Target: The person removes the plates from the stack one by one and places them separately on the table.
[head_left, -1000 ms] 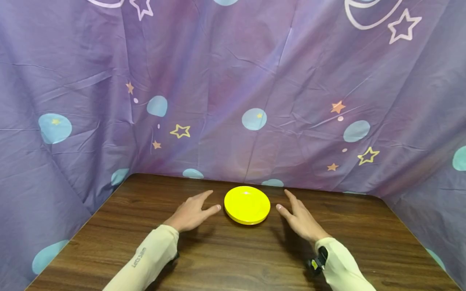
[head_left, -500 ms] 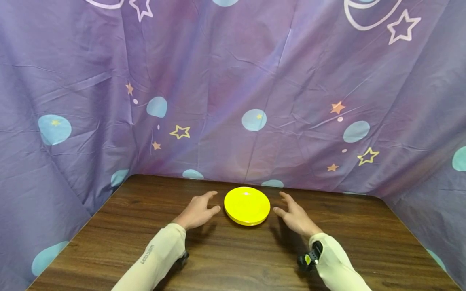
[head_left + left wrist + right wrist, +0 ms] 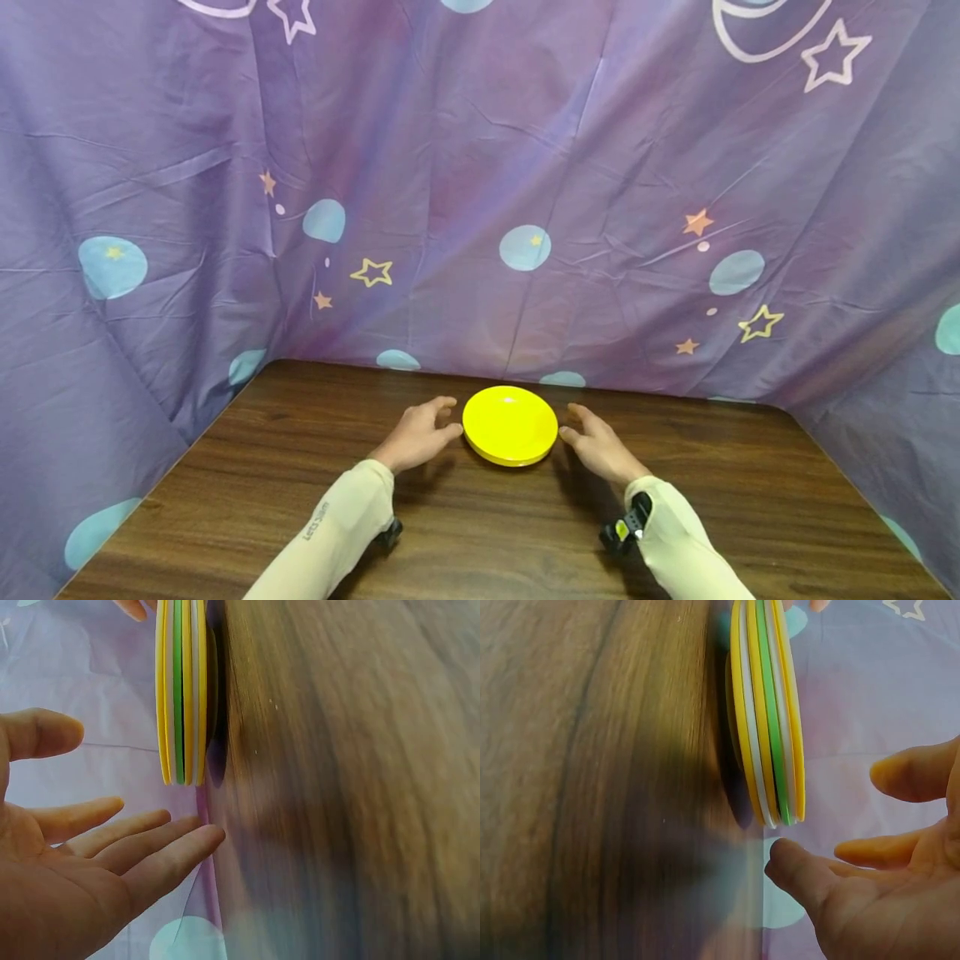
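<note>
A stack of plates [image 3: 510, 425] stands on the wooden table, a yellow plate on top. Seen edge-on in the left wrist view, the stack [image 3: 180, 697] has yellow, white and green rims. My left hand [image 3: 420, 435] is close to its left side, fingers spread and thumb apart from the others. To the right of the stack, my right hand [image 3: 600, 443] mirrors it, fingers slightly bent. In both wrist views a small gap separates the fingers from the rims, and neither hand holds anything. From the right wrist, the rims [image 3: 769, 712] also show several layers.
The brown wooden table [image 3: 480, 533] ends at a purple curtain [image 3: 450, 167] printed with stars and blue shapes, close behind the plates. The curtain also hangs on both sides. A dark wrist camera [image 3: 626, 527] is strapped under the right sleeve.
Both hands have moved inward toward the plates from either side, and their fingers have bent a little more. The stack has stayed in place.
</note>
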The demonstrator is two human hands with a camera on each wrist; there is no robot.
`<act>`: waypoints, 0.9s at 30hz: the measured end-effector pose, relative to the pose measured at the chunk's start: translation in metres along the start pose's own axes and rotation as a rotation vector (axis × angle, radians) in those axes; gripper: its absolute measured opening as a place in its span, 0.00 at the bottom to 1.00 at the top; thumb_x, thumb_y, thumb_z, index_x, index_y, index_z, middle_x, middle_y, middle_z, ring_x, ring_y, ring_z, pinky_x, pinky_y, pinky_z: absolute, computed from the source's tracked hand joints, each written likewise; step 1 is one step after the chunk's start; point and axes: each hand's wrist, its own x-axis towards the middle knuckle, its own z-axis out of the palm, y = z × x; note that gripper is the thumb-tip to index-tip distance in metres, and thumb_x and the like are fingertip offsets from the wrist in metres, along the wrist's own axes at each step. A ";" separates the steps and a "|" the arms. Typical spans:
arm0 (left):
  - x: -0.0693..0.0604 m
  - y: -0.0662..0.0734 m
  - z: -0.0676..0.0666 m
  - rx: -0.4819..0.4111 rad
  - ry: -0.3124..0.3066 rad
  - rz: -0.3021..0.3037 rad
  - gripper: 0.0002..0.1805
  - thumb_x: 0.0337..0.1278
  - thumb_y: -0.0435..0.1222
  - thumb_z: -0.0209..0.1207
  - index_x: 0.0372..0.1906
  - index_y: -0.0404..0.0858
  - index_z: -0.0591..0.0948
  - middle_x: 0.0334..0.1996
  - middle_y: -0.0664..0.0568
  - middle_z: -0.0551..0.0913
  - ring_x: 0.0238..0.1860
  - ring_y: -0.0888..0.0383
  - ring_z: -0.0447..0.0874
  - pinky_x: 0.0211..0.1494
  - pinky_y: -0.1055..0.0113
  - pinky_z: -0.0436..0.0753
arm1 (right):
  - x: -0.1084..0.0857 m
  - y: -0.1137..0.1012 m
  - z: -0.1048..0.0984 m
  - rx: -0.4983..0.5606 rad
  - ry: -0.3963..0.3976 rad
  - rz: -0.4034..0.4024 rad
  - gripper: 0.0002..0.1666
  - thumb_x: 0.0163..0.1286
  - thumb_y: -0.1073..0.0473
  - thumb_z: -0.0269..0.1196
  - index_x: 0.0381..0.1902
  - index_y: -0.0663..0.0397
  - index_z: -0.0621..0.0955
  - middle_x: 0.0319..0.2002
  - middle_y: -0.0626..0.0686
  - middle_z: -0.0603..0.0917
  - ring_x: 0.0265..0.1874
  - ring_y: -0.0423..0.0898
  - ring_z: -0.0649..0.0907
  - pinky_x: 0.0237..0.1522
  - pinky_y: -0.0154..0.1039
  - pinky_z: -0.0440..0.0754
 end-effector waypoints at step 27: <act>0.018 0.002 0.019 -0.193 -0.008 -0.125 0.25 0.63 0.34 0.58 0.63 0.29 0.74 0.51 0.37 0.85 0.42 0.49 0.87 0.43 0.66 0.84 | 0.013 0.000 0.017 0.065 0.017 0.037 0.39 0.59 0.67 0.66 0.66 0.79 0.67 0.60 0.73 0.78 0.62 0.66 0.78 0.68 0.59 0.71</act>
